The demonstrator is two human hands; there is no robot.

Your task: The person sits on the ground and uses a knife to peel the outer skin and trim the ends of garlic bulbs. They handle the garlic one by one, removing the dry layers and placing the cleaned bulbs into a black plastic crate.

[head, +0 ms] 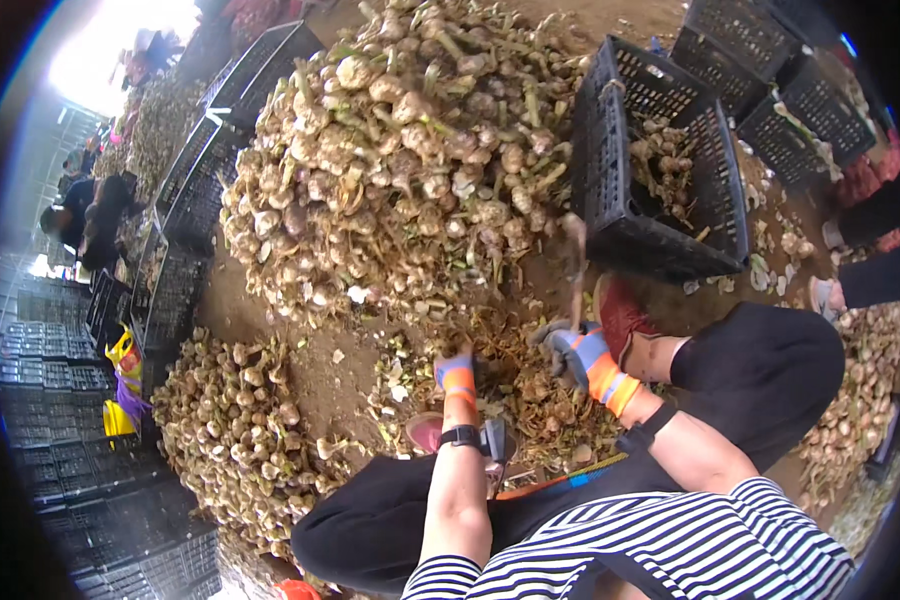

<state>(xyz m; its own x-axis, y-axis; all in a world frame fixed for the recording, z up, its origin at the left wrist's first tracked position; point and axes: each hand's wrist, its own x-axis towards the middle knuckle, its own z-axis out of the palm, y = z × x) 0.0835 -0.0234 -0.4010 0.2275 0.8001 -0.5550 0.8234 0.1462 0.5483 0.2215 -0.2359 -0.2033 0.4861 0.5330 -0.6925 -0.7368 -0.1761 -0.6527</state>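
Note:
My left hand [456, 367], in a grey, orange and blue work glove, is low over dry garlic trimmings [544, 405]. Its fingers are blurred and partly hidden, so what they hold cannot be told. My right hand [581, 356], gloved alike, has curled fingers at the right of the trimmings. A long, blurred garlic stem [576, 289] rises from it, with what looks like a bulb at its far end. Beyond both hands is a large heap of garlic bulbs with stems [412, 150]. A second garlic heap [232, 420] lies at the left.
A black plastic crate [667, 259] holding some garlic stands at the right front; more crates [802, 112] are beyond it. Crates [187, 180] line the left side. Another person's legs [874, 277] are at the right, and a bent-over person [94, 214] is far left.

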